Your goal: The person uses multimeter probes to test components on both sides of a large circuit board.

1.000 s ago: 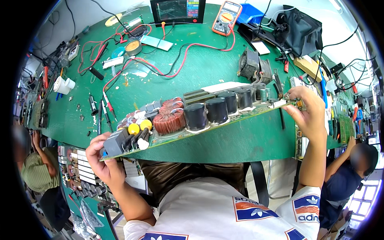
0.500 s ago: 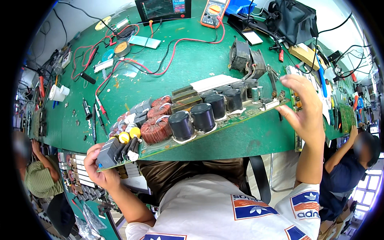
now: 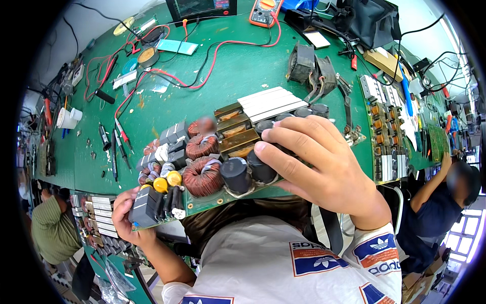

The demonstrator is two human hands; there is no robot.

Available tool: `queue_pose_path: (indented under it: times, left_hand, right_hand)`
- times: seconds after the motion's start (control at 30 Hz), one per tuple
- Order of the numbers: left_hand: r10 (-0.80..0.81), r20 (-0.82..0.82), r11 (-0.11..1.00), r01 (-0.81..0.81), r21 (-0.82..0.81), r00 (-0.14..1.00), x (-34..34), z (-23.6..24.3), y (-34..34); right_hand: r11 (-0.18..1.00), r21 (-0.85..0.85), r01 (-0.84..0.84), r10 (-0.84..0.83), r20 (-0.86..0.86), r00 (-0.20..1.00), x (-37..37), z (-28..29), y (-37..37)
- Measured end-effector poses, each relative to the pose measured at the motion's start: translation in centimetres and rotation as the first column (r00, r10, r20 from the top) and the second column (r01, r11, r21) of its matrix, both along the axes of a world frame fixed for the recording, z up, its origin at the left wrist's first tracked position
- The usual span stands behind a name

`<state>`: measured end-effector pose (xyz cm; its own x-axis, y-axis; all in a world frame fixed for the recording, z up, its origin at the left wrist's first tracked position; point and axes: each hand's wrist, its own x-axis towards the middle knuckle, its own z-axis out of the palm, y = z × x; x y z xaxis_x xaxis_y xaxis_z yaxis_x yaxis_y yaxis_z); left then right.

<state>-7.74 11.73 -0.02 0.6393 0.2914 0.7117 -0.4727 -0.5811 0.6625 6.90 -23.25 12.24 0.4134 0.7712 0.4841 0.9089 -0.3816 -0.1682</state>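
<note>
A power supply circuit board (image 3: pixel 205 203) is held tilted above the front of the bench. It carries copper-wound coils (image 3: pixel 202 176), black cylindrical capacitors (image 3: pixel 236 175), white heat sinks (image 3: pixel 271 103) and yellow round parts (image 3: pixel 173 178). My left hand (image 3: pixel 124 210) grips its left end beside a dark grey block. Over the right half lies my right hand (image 3: pixel 324 164), closed on the board, its fingers across the capacitors. That hand hides the board's right end and several capacitors.
On the green bench (image 3: pixel 228 71) lie black fans (image 3: pixel 313 71), test leads (image 3: pixel 217 50) and a soldering iron (image 3: pixel 105 137). A multimeter (image 3: pixel 265 11) and a screen (image 3: pixel 202 7) stand at the back. Another board (image 3: pixel 387 126) lies right. Two other people sit at either side.
My right hand has moved left and down from beside the board's right end onto its capacitors. The board has tipped, showing more of its top. My left hand keeps its grip.
</note>
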Motion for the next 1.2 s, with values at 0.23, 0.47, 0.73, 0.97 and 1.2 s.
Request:
queue_pose_path:
  times: [0.23, 0.47, 0.73, 0.97, 1.2]
  left_hand:
    - [-0.057, 0.015, 0.998, 0.056, 0.043, 0.998, -1.5, -1.1, -0.5]
    - [0.015, -0.123, 1.0, -0.018, -0.024, 0.992, -4.8, -3.7, -0.4]
    - [0.082, -0.16, 0.966, -0.039, 0.254, 0.984, -6.4, -3.4, -0.7]
    - [0.056, -0.194, 0.957, 0.003, 0.291, 0.979, -6.8, -4.1, -1.8]
    - [0.024, -0.34, 0.958, 0.075, 0.276, 0.94, -7.4, -5.6, -2.2]
  right_hand:
    - [0.998, -0.03, -0.05, 0.05, -0.006, 0.999, -0.8, -1.0, -0.2]
    - [0.998, -0.045, -0.04, 0.039, -0.017, 0.999, -2.1, -2.5, -0.9]
    - [0.974, -0.215, -0.076, 0.072, -0.029, 0.997, -3.9, -3.7, 0.3]
    - [0.954, -0.281, -0.108, 0.106, -0.021, 0.994, -4.6, -6.2, -0.1]
    - [0.964, -0.248, -0.096, 0.098, -0.006, 0.995, -4.5, -7.6, -0.4]
